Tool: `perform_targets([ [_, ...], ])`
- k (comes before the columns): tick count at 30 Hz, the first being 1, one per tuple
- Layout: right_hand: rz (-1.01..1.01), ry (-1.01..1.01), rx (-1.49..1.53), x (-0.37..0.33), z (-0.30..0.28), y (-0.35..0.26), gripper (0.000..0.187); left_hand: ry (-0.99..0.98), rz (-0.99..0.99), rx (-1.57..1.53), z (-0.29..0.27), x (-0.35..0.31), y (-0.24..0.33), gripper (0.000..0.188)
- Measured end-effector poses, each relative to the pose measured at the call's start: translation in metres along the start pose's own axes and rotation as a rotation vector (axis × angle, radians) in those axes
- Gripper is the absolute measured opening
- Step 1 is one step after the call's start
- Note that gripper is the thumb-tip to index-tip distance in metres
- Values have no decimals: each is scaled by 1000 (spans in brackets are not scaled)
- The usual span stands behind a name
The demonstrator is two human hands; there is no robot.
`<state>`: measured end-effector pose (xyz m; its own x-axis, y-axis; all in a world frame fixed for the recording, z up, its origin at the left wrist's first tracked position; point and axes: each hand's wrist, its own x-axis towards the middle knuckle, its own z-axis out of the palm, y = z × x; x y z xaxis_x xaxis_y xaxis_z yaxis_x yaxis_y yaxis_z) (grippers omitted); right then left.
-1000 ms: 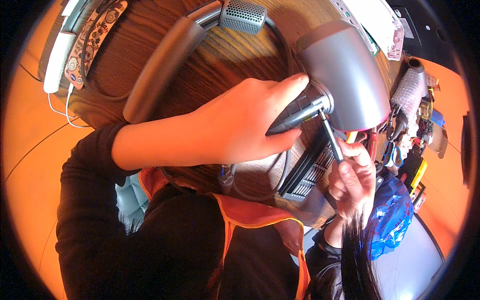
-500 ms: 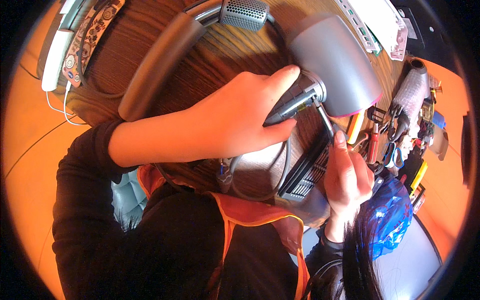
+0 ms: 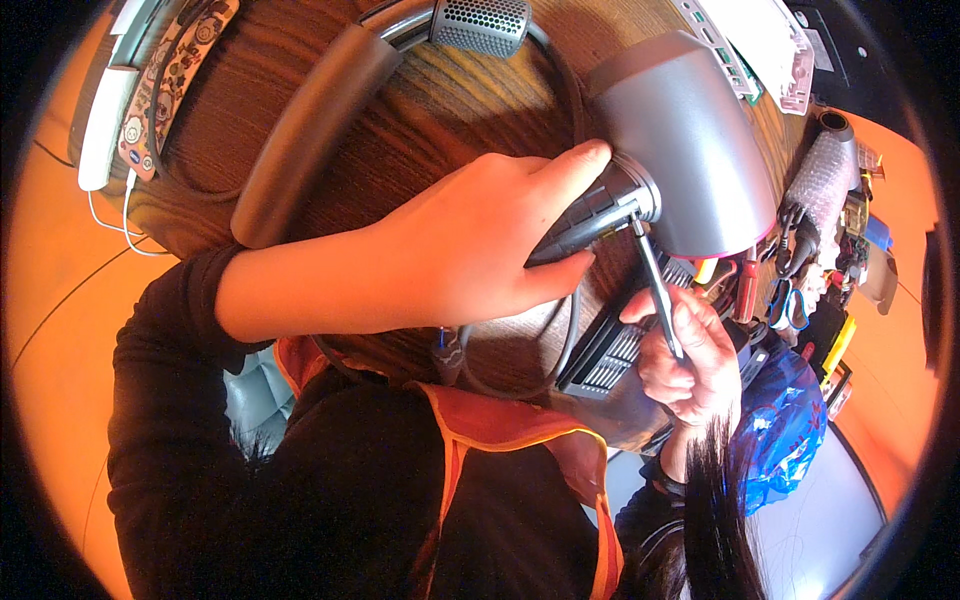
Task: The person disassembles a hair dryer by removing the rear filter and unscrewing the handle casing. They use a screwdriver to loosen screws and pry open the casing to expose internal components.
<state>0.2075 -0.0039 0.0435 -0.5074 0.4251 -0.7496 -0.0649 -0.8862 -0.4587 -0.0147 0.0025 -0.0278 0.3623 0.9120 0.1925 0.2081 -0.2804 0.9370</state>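
Note:
A grey hair dryer point(image 3: 690, 150) lies on its side at the upper middle, its barrel to the right. My left hand point(image 3: 470, 240) is closed around its bare black inner handle point(image 3: 600, 215), just below the barrel. In my right hand point(image 3: 700, 360) is a slim metal screwdriver point(image 3: 656, 285), held along the fingers and thumb. The tip touches the inner handle close to where it joins the barrel. Further left lies a grey tubular handle sleeve point(image 3: 315, 140), slid along the cord. Beyond it is a perforated grey filter piece point(image 3: 482, 25).
A patterned pouch point(image 3: 165, 100) and a white power strip point(image 3: 108, 130) lie at far left. A red-handled tool point(image 3: 746, 290), a bubble-wrapped cylinder point(image 3: 825, 175) and a blue plastic bag point(image 3: 785, 430) crowd the right. A black slotted panel point(image 3: 605, 375) lies near my right hand.
My right hand has moved down along the screwdriver and changed its grip, showing more of the shaft. The hair dryer has shifted slightly right and down in view.

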Motion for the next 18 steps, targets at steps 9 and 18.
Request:
perform_targets([
  [9, -1020, 700, -1855, 18, 2, 24, 45, -23, -92, -12, 0, 1, 1, 49],
  [18, -299, 225, -52, -3, 15, 21, 38, -56, -72, -66, 0, 1, 2, 52],
])
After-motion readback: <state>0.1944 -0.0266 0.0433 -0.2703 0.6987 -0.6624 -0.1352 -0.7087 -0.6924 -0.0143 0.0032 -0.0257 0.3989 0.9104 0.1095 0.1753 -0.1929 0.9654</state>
